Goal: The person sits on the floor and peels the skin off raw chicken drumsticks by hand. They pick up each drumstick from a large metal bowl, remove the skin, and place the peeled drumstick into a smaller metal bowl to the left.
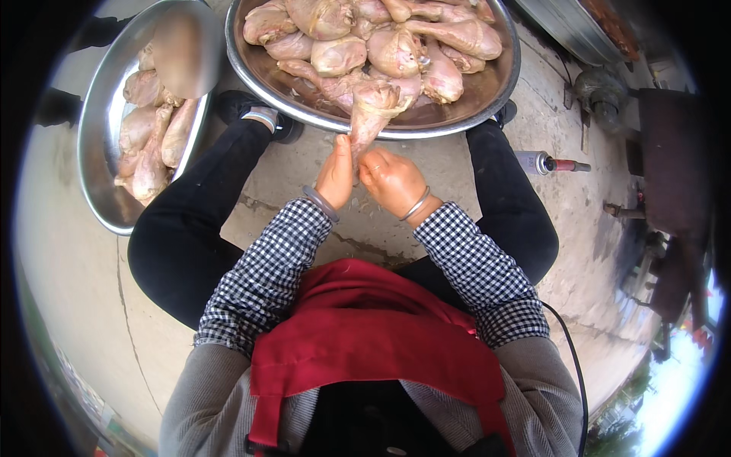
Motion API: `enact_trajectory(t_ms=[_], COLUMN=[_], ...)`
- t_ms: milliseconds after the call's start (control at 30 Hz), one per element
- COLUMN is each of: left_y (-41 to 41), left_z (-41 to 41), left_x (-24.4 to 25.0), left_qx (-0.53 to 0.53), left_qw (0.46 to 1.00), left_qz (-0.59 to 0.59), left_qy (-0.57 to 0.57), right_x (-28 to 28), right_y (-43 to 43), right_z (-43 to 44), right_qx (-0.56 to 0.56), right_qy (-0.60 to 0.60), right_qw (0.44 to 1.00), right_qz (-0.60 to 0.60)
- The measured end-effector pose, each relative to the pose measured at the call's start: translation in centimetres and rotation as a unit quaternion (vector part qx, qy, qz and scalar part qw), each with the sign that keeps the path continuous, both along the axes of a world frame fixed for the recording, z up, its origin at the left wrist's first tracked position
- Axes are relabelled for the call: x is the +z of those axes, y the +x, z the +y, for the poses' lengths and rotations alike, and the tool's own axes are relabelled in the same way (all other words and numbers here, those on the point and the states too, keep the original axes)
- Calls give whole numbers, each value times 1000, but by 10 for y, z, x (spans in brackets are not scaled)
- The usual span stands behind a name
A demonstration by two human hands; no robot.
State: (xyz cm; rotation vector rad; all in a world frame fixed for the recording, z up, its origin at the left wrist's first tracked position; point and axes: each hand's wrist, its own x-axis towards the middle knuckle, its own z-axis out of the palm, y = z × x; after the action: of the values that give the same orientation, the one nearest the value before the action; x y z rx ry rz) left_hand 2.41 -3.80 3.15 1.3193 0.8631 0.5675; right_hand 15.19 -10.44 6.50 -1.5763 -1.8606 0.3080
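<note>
My left hand (337, 174) and my right hand (391, 180) meet at the thin end of a poultry drumstick (371, 111), beside the near rim of a large oval metal basin (320, 119). The left palm lies along the drumstick's left side, with its fingers upward; the right fingers are curled around its narrow tip. The meaty end points away from me, over the basin. Behind it, many more drumsticks (400, 51) are heaped in the basin. At the left, a smaller oval metal basin (94, 165) holds several drumsticks (145, 137).
My legs flank the concrete floor in front of the big basin. A gas canister with a torch head (537, 163) lies right of my right leg. Another metal basin (577, 28) stands at the upper right, dark metal equipment (674, 165) at the far right. A cable (577, 354) runs beside my right arm.
</note>
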Motion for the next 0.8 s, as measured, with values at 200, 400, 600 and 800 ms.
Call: enact_trajectory(t_ms=[200,400,600,800], left_y=[0,2,1,-1], left_z=[1,-3,0,-3], left_x=[-2,-4,-1,0], left_qx=[-12,20,3,-14], left_qw=[1000,998,998,1000], left_qz=[16,45,-21,-17], left_qy=[6,43,-63,-4], right_x=[6,-2,18,14], right_y=[-1,16,7,-10], right_z=[5,15,1,-1], right_qx=[-10,-146,-7,-76], right_qy=[20,-88,-128,-109], right_qw=[1000,963,968,987], right_qz=[-4,208,215,86])
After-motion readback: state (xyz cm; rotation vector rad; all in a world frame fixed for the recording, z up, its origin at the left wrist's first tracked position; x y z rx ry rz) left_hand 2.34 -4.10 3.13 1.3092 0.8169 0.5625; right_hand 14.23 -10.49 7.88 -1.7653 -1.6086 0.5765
